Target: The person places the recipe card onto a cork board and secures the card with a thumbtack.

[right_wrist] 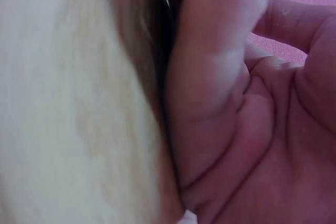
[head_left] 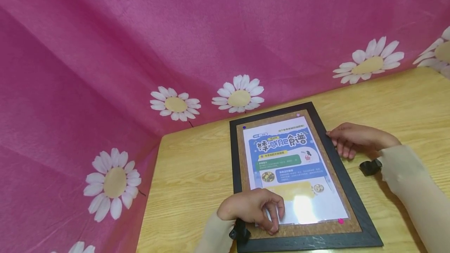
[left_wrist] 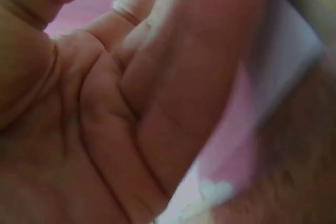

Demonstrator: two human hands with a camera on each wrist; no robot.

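A black-framed cork board lies on the table. On it is a printed sheet with Chinese text and food pictures, glossy enough to catch a bright reflection. Pins show at three corners: a blue pin, a pale pink pin and a magenta pin. My left hand bends its fingers down at the sheet's lower left corner; the fingertips hide whatever is there. Along the frame's right side, my right hand touches the edge, its fingers loosely bent. Both palms fill much of the wrist views.
The light wooden table extends left and right of the board. Behind and to the left hangs a magenta cloth with white daisies, meeting the table's back and left edges. Black wrist cameras sit under both cuffs.
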